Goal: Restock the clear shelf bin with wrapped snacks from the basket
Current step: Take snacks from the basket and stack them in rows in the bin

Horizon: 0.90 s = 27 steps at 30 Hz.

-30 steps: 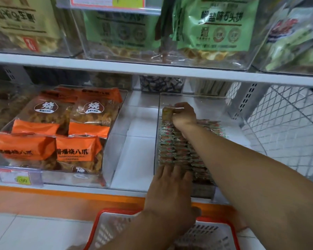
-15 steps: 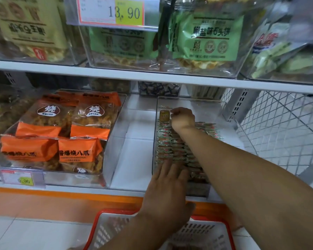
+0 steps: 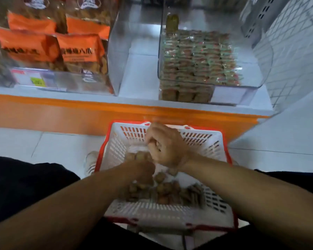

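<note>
hands: 2, both inside basket (image 3: 217,143) | right hand (image 3: 167,147): fingers curled around small brown snacks | left hand (image 3: 143,169): blurred, grasp cannot be determined | loose snacks (image 3: 170,193): basket floor | bin (image 3: 257,56): 1, on shelf, snacks in 4 rows

The left hand (image 3: 143,170) is a blur — what its fingers do cannot be told. The right hand (image 3: 165,147) hides some snacks in the basket (image 3: 213,141). The orange bags (image 3: 79,49) — cut off at the top edge.
</note>
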Each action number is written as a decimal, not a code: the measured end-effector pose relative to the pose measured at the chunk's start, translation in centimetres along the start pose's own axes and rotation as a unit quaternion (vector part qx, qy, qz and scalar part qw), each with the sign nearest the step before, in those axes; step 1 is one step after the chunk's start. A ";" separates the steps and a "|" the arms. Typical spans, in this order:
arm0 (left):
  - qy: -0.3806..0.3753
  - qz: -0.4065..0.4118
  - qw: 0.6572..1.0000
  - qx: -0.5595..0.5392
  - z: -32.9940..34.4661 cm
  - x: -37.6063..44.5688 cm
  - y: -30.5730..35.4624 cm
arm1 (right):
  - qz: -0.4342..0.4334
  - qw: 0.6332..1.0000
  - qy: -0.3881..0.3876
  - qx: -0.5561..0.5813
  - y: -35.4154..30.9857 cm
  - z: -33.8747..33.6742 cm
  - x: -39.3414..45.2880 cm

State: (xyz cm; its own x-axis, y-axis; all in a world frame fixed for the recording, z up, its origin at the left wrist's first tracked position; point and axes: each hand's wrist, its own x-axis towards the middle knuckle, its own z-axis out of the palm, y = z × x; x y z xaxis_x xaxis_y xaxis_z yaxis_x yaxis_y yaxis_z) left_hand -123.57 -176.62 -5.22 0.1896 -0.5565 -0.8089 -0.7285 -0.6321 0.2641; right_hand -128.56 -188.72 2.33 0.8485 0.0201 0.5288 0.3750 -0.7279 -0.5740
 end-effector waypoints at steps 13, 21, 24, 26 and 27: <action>0.030 0.070 0.984 -0.162 10.1 9.2 1.1 | 0.479 0.643 -0.581 -0.141 11.4 5.3 -22.1; 0.008 -0.091 0.960 -0.263 13.9 11.9 1.5 | 0.494 0.723 -0.482 -0.028 13.0 8.0 -23.7; 0.025 -0.097 0.933 -0.345 13.5 12.0 0.6 | 0.531 0.724 -0.421 0.131 13.4 9.0 -22.2; 0.032 -0.107 0.915 -0.387 12.9 11.9 -0.2 | 0.565 0.712 -0.355 0.219 13.5 9.1 -21.2; 0.029 -0.109 0.909 -0.401 12.6 11.8 -0.5 | 0.578 0.707 -0.332 0.237 13.6 9.1 -20.5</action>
State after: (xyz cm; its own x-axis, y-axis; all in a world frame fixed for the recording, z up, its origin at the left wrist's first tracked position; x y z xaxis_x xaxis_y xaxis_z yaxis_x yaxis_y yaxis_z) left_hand -129.22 -176.10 -21.53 0.3227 -0.3842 -0.8650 0.0404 -0.9075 0.4181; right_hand -137.47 -192.77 -21.96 0.6190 0.0313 -0.7848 -0.7630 -0.2129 -0.6103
